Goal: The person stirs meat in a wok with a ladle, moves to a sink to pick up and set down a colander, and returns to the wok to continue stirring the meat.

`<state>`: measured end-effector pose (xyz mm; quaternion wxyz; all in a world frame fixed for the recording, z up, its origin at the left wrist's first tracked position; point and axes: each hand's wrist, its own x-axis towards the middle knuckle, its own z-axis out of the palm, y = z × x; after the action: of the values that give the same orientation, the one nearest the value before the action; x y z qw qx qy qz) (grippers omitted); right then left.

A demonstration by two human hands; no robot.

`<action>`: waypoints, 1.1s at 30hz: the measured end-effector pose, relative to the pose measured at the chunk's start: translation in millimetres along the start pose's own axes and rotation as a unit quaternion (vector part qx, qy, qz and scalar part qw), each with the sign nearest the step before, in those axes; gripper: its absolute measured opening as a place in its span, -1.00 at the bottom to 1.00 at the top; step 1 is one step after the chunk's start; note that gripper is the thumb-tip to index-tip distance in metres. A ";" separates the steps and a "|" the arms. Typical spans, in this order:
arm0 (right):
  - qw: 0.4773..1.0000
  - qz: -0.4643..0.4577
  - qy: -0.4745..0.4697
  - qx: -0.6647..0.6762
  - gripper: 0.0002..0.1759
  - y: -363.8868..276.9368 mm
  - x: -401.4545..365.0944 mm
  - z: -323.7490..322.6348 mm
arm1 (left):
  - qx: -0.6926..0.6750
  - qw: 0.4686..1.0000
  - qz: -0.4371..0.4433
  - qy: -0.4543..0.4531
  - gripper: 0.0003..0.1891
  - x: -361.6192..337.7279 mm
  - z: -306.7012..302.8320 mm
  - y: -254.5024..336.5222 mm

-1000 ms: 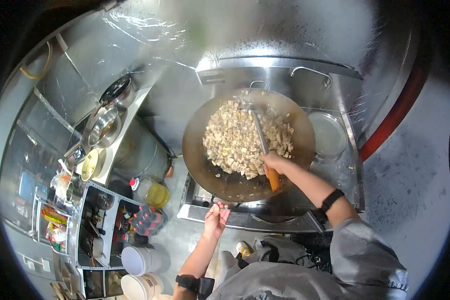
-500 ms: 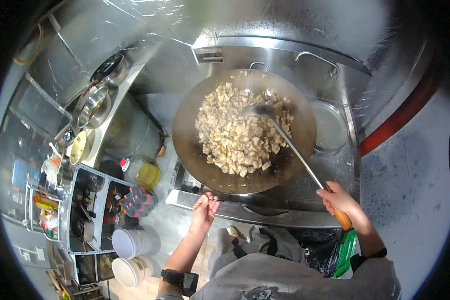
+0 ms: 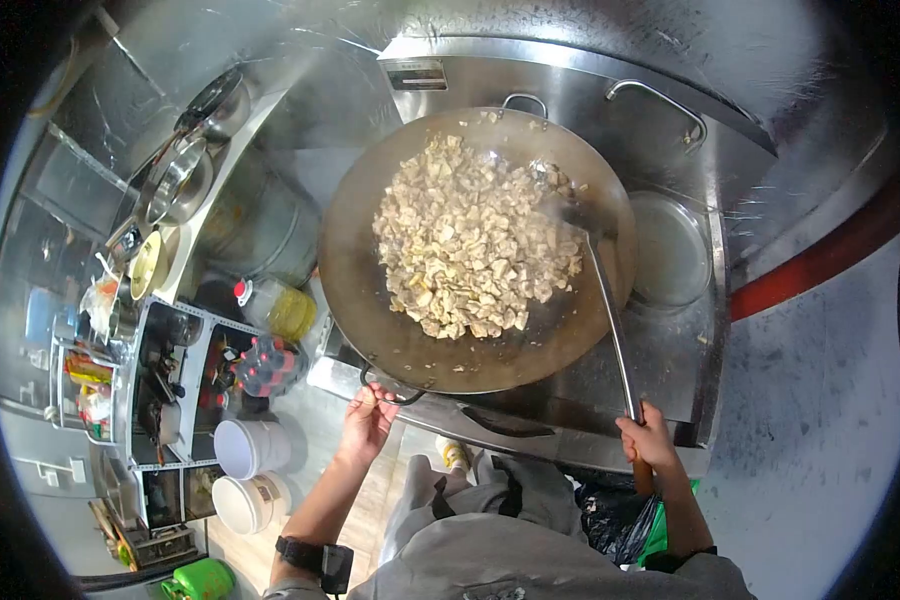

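A large dark wok (image 3: 370, 310) full of pale diced food (image 3: 470, 240) sits on a steel stove. My left hand (image 3: 368, 420) grips the wok's near loop handle. My right hand (image 3: 648, 443) is closed on the orange grip of a long metal ladle (image 3: 610, 320). The ladle's bowl rests at the right side of the food pile, near the wok wall.
A round steel basin of cloudy liquid (image 3: 670, 250) sits right of the wok. At the left, a shelf unit holds several bowls (image 3: 175, 190), bottles (image 3: 270, 365) and condiment tubs. Two white buckets (image 3: 250, 470) stand on the floor. A steel backsplash (image 3: 590, 70) rises behind the stove.
My right hand drew back toward me along with the ladle, whose bowl slid from the middle of the food to its right edge. My left hand stayed on the wok handle.
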<state>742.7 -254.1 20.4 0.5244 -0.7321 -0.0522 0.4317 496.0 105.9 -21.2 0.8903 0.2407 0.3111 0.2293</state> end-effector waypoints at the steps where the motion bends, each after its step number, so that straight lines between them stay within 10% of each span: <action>1: 1.000 -0.003 -0.006 0.021 -0.83 0.9 3.6 2.5 | 0.002 1.000 -0.002 0.006 -0.87 -2.0 3.2 0.9; 8: 0.995 0.005 -0.029 0.092 -0.84 -19.9 10.0 8.5 | 0.028 0.999 -0.008 0.024 -0.87 -3.1 5.9 4.3; 20: 0.951 -0.181 -0.036 -0.249 -0.71 -190.4 155.0 62.5 | 0.055 0.998 0.017 0.008 -0.86 -6.6 9.0 6.7; 33: 0.948 0.013 -0.074 -0.310 -0.61 -138.5 103.4 78.7 | 0.024 0.999 0.035 -0.025 -0.85 -2.2 -1.1 1.7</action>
<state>805.1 -81.0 67.2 0.2610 -0.8251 -0.2127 0.4536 493.3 106.2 -20.0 0.8833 0.2788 0.2852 0.2466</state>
